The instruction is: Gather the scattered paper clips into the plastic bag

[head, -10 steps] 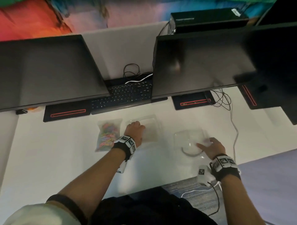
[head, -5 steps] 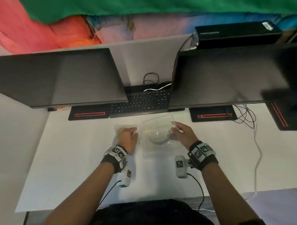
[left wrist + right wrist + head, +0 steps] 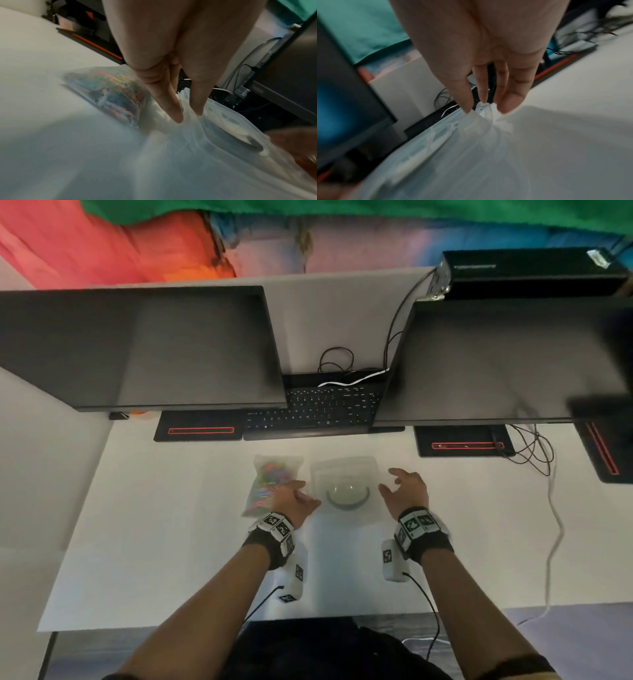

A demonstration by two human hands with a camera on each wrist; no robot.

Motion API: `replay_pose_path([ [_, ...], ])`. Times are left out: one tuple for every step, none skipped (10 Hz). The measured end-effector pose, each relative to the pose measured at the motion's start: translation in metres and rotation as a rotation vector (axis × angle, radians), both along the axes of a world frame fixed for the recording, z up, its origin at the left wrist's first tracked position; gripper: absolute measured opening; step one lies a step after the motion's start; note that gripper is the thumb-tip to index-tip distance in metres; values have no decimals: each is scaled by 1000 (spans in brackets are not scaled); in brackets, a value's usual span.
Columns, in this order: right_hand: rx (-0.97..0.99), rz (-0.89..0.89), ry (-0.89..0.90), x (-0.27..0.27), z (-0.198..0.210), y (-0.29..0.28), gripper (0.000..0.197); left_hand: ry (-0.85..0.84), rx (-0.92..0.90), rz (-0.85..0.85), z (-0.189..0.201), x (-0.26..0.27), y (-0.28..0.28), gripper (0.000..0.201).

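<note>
A clear plastic bag full of coloured paper clips lies flat on the white desk, left of a clear lidded plastic box. My left hand sits between bag and box, fingers straight, tips at the box's left edge. My right hand hovers open at the box's right side, fingers spread. In the right wrist view its fingertips are at a corner of the box, holding nothing. I see no loose clips on the desk.
Two dark monitors overhang the back of the desk, with a black keyboard between them. Black stands with red stripes and a tangle of cables lie behind and to the right.
The right hand carried the clear lid from the right onto the box and has let go. The left hand slid off the bag, which now shows again.
</note>
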State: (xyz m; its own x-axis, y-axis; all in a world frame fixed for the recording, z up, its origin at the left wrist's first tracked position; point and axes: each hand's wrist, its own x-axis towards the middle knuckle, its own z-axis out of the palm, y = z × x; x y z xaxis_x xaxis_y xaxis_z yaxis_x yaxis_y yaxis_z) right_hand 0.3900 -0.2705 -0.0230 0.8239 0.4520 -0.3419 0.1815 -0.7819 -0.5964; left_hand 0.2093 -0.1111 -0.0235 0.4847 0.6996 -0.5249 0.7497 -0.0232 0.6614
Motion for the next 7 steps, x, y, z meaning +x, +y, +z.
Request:
replay_pose_path([
  [58,-141,242,3,0,-7,25,-48,-168,134,1,1,1,18],
  [59,-196,243,1,3,-8,18,-28,-115,112,-3,5,2,17],
  [-10,-213,231,0,7,-2,19,57,85,-29,6,9,-6,22],
  [-94,-135,132,0,10,3,22,67,207,-97,7,10,-10,24],
  [-286,75,-35,-11,25,8,20,32,171,-68,9,5,-9,25],
  [-430,216,-175,-17,38,18,19,-2,154,-73,3,2,-4,29],
  [-462,219,-210,-5,63,29,17,79,187,-150,2,-12,1,40],
])
